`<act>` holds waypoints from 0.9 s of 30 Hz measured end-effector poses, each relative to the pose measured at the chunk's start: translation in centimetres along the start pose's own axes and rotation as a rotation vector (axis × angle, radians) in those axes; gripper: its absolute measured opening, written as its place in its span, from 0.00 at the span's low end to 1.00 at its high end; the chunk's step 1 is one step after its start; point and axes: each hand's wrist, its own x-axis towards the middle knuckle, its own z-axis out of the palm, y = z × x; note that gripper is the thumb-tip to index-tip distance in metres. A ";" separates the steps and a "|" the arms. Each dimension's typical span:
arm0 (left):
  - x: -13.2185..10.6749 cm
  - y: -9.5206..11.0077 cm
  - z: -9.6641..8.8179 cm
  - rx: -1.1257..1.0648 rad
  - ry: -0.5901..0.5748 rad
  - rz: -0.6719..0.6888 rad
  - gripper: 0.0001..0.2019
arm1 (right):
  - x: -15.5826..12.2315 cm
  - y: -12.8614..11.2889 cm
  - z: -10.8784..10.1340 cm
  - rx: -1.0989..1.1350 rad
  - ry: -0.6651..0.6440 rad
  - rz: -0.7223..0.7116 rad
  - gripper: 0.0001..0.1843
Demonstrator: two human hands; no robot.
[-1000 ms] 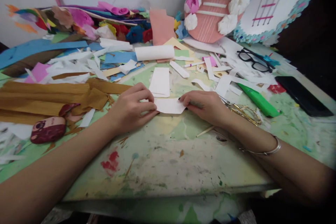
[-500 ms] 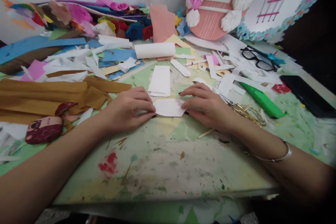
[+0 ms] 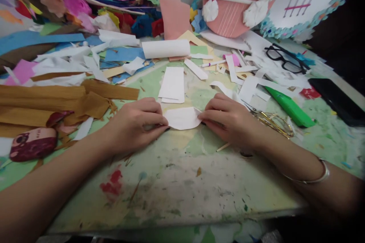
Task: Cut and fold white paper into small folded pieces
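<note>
A small white paper piece [image 3: 182, 117] lies on the paint-stained green table [image 3: 182, 182] between my hands. My left hand [image 3: 137, 123] pinches its left end with curled fingers. My right hand [image 3: 230, 117] pinches its right end, fingers closed against the table. The paper bows upward slightly in the middle. A larger white paper rectangle [image 3: 172, 84] lies just behind it, apart from both hands.
Gold scissors [image 3: 270, 120] and a green cutter [image 3: 289, 107] lie right of my right hand. Black glasses [image 3: 285, 60] and a dark phone [image 3: 339, 100] sit far right. Mustard crepe paper [image 3: 57, 100], a paper roll [image 3: 165, 48] and coloured scraps crowd the left and back.
Both hands kept hold of the small paper and pushed its ends together a little, so it now bows up. The view dipped slightly toward the table.
</note>
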 end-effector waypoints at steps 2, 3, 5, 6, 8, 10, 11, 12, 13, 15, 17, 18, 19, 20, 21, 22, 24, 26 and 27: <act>0.0 0.1 0.0 -0.017 0.004 0.003 0.08 | -0.1 0.0 0.2 0.032 0.005 0.012 0.10; 0.0 0.1 0.0 -0.025 0.002 0.003 0.08 | -0.2 -0.1 0.2 0.043 0.007 0.025 0.10; 0.1 0.0 -0.1 -0.032 -0.011 -0.018 0.07 | -0.2 -0.3 0.2 0.074 0.012 0.060 0.10; 0.1 -0.1 -0.2 -0.037 -0.021 -0.036 0.07 | -0.1 -0.3 0.2 0.096 0.013 0.079 0.10; 0.1 -0.2 -0.3 -0.063 -0.043 -0.073 0.06 | 0.0 -0.5 0.0 0.154 0.008 0.122 0.10; 0.1 -0.4 -0.4 -0.104 -0.059 -0.105 0.06 | 0.1 -0.5 -0.1 0.212 -0.003 0.179 0.09; 0.1 -0.4 -0.4 -0.124 -0.065 -0.119 0.06 | 0.1 -0.5 -0.1 0.239 -0.010 0.213 0.08; 0.1 -0.5 -0.4 -0.143 -0.070 -0.130 0.06 | 0.1 -0.5 -0.1 0.266 -0.016 0.249 0.08; 0.0 -0.6 -0.4 -0.161 -0.074 -0.140 0.05 | 0.1 -0.5 -0.1 0.294 -0.021 0.286 0.07; 0.0 -0.7 -0.4 -0.190 -0.081 -0.156 0.05 | 0.1 -0.5 0.0 0.351 -0.030 0.353 0.07; -0.1 -0.7 -0.3 -0.201 -0.081 -0.165 0.05 | 0.1 -0.5 0.1 0.407 -0.032 0.398 0.06; -0.1 -0.7 -0.3 -0.200 -0.079 -0.169 0.05 | 0.1 -0.5 0.1 0.427 -0.030 0.411 0.06; -0.1 -0.7 -0.3 -0.196 -0.078 -0.173 0.05 | 0.1 -0.5 0.1 0.442 -0.028 0.421 0.05; -0.1 -0.7 -0.2 -0.192 -0.081 -0.179 0.05 | 0.1 -0.5 0.1 0.451 -0.028 0.428 0.05; -0.1 -0.6 -0.2 -0.189 -0.083 -0.187 0.05 | 0.1 -0.5 0.1 0.455 -0.029 0.433 0.05; -0.1 -0.6 -0.2 -0.187 -0.088 -0.198 0.05 | 0.1 -0.6 0.1 0.455 -0.031 0.437 0.06; 0.0 -0.5 -0.3 -0.189 -0.095 -0.213 0.05 | 0.2 -0.6 0.0 0.448 -0.036 0.441 0.06; 0.1 -0.3 -0.4 -0.191 -0.124 -0.233 0.05 | 0.2 -0.6 -0.1 0.436 -0.046 0.448 0.06; 0.2 -0.2 -0.5 -0.187 -0.151 -0.249 0.05 | 0.2 -0.7 -0.2 0.429 -0.056 0.454 0.06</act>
